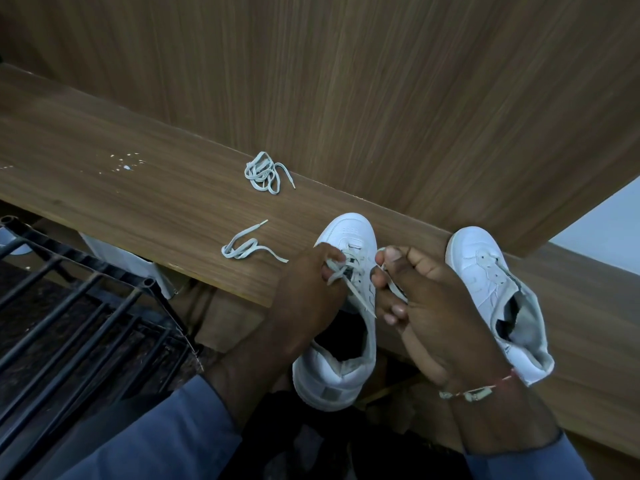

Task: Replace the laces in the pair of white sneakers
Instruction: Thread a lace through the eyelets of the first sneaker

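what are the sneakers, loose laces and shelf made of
Sneakers: smooth white leather or synthetic, slight sheen, stitched panels. Loose laces: flat woven fabric, matte, lying in limp coils. Shelf: wood-grain board, likely laminate, with an even matte grain.

Both hands, left hand [308, 289] and right hand [426, 299], are pinching lace ends [349, 282] at the nearer sneaker [346, 306]; its eyelets are seemingly part-threaded.
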